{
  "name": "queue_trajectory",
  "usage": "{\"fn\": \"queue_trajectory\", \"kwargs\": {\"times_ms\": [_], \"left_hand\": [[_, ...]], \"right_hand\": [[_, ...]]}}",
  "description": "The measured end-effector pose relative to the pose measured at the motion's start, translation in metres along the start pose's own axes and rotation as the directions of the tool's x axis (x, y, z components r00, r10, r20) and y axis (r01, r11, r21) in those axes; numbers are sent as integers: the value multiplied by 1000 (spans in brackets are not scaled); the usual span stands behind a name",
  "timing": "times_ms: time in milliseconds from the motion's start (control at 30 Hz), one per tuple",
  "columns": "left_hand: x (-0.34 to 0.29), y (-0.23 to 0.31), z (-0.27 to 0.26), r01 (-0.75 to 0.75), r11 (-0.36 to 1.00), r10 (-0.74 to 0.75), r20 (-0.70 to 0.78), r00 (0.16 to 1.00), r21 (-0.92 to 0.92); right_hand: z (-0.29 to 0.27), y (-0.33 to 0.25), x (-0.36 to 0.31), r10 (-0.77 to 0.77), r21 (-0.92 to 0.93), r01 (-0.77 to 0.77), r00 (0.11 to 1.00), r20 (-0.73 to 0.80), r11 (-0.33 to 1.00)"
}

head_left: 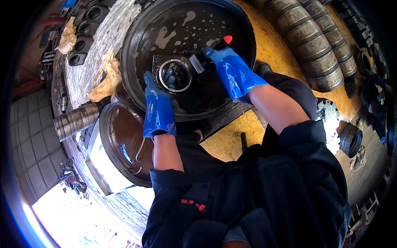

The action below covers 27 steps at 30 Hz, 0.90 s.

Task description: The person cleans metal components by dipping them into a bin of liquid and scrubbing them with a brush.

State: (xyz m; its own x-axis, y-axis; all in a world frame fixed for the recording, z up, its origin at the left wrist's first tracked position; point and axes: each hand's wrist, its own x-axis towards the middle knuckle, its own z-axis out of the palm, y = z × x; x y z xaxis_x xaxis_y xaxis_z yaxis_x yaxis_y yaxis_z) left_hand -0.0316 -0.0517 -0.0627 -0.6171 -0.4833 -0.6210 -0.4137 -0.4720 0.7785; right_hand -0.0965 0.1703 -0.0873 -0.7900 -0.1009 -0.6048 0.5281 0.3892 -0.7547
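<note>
Blue rubber gloves cover both my hands. My left hand grips a square metal part with a round bore. Its fingers show through the bore, and its thumb lies along the outside. In my right hand, closed round the handle, is a brush with pale bristles and a red handle end. The bristles point left toward the metal part, a small gap away from its ring. Both hands are over a large round black basin holding dark liquid with patches of foam.
A second round pan of brown liquid stands lower left, with a hose over its rim. Ribbed metal cylinders lie upper right, and another cylinder lies at left. Square bored parts line the upper left beside a yellowish cloth.
</note>
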Motion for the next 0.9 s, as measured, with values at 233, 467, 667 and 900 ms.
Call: {"fn": "queue_trajectory", "kwargs": {"times_ms": [233,467,667,900], "left_hand": [[8,2,-6,-2,999,2,-5,1000,-37],[1,1,7,58,998,-58,11,998,14],[-18,-4,-3,-70,954,29,143,989,291],[-65,-13,22,-538,378,271,465,843,754]], "right_hand": [[-3,5,2,22,121,-6,991,-130,993],[2,2,7,-93,61,98,992,-91,993],[-8,-12,-2,-85,114,101,986,-142,988],[-23,-13,14,-144,204,166,983,-116,965]]}}
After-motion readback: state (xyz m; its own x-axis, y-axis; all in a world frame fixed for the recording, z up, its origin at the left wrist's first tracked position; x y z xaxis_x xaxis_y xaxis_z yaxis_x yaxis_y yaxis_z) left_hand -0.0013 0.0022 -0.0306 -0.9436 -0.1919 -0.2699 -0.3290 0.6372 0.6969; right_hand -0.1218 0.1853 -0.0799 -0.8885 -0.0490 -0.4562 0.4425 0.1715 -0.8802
